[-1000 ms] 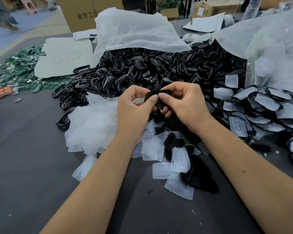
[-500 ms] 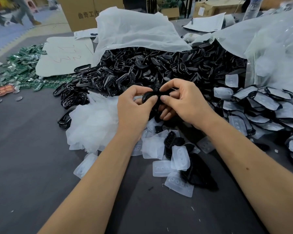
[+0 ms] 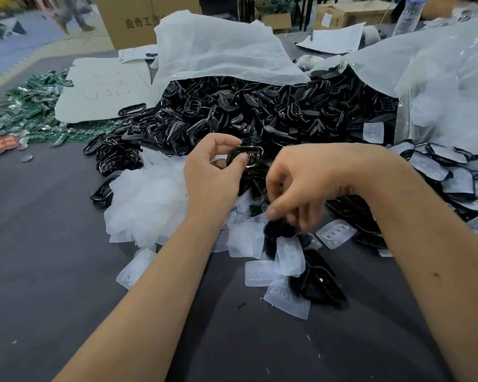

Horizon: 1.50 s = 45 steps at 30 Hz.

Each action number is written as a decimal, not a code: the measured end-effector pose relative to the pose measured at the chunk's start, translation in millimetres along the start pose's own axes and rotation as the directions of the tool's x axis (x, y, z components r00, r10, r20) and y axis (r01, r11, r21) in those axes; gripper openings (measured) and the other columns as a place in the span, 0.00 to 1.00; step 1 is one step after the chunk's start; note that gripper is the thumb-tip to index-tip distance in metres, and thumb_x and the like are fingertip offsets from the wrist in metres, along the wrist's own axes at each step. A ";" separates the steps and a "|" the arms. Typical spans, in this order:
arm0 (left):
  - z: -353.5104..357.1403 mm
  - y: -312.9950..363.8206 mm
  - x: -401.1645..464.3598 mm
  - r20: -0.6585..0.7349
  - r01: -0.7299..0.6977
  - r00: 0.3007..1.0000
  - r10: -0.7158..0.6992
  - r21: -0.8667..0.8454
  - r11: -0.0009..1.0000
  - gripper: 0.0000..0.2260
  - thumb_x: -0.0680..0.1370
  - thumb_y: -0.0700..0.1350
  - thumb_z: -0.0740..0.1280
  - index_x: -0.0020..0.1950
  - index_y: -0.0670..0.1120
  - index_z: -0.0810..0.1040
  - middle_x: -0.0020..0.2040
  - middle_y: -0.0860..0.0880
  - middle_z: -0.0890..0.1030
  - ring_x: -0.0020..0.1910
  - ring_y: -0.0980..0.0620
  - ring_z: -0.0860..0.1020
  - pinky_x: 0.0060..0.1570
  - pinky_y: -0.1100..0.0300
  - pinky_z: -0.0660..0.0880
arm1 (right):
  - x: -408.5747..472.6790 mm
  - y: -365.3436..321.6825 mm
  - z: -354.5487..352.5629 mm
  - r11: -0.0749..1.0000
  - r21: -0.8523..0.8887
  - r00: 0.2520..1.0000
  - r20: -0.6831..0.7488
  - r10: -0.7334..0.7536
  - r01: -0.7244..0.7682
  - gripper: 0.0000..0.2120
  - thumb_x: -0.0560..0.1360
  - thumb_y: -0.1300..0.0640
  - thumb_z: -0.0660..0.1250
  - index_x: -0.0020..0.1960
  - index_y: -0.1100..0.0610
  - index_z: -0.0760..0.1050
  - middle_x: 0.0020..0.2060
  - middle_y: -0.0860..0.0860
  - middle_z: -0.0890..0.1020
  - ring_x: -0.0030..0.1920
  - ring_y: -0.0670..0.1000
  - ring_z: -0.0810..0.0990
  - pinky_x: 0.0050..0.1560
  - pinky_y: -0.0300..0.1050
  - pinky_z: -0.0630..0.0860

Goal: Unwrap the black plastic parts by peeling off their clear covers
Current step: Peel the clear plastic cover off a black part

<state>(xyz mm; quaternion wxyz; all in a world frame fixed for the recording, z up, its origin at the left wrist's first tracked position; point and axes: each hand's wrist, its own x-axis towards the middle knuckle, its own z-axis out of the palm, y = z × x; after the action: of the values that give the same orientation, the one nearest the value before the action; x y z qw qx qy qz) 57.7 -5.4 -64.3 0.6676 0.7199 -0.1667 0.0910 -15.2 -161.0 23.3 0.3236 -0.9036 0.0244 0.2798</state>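
Black plastic part (image 3: 245,157), frame-shaped, pinched in left hand (image 3: 213,175) above bare-frame heap (image 3: 246,114); peeled covers (image 3: 146,199) piled lower left. Right hand (image 3: 309,186) blurred, fingers curled low over loose covers; grip unclear. Still-covered parts (image 3: 436,172) crowd right: much left, I judge.

Green circuit boards (image 3: 31,111) lie heaped at the table's far left, beside a scribbled white card sheet (image 3: 102,89); a brown cardboard box (image 3: 146,20) with printed characters stands behind; papers (image 3: 334,40) and a clear bottle (image 3: 407,15) sit far right.
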 end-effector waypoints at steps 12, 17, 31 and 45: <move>1.2 1.2 1.0 -0.014 0.046 0.999 -0.046 0.000 0.999 0.10 0.73 0.36 0.74 0.47 0.51 0.85 0.38 0.65 0.80 0.38 0.59 0.75 0.44 0.56 0.79 | -6.6 -28.6 25.8 0.903 -0.414 0.982 0.089 0.165 -0.114 0.25 0.69 0.48 0.83 0.57 0.58 0.78 0.31 0.50 0.87 0.30 0.45 0.85 0.29 0.35 0.75; 1.9 3.0 -0.3 -0.030 0.024 0.999 -0.024 -0.012 1.000 0.10 0.74 0.35 0.74 0.46 0.51 0.84 0.41 0.58 0.82 0.41 0.57 0.78 0.45 0.58 0.77 | -2.7 -7.8 8.5 0.975 -0.182 0.991 0.044 -0.125 0.131 0.10 0.73 0.58 0.79 0.50 0.54 0.80 0.36 0.51 0.87 0.31 0.46 0.85 0.32 0.35 0.77; 1.4 4.8 -0.2 -0.037 0.059 0.997 -0.064 -0.113 0.992 0.11 0.74 0.36 0.76 0.43 0.53 0.82 0.39 0.49 0.82 0.34 0.54 0.78 0.37 0.60 0.76 | 38.0 27.9 26.6 0.451 0.660 0.779 -0.610 -0.145 0.601 0.06 0.82 0.62 0.69 0.46 0.58 0.78 0.40 0.57 0.86 0.28 0.49 0.79 0.22 0.37 0.69; 0.7 6.6 -1.1 -0.028 0.071 0.997 -0.076 -0.134 0.988 0.10 0.75 0.33 0.73 0.45 0.49 0.82 0.38 0.51 0.80 0.31 0.55 0.76 0.35 0.61 0.76 | 40.6 29.9 33.6 0.367 0.619 0.703 -0.692 -0.163 0.694 0.12 0.76 0.68 0.72 0.39 0.57 0.72 0.40 0.62 0.85 0.30 0.51 0.81 0.26 0.38 0.75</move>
<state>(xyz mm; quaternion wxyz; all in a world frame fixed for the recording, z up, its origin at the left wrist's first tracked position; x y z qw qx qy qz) 54.2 -6.2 -58.6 0.7197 0.6778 -0.1345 0.0670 -4.1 -158.9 -36.2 0.7667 -0.6294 -0.0039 -0.1265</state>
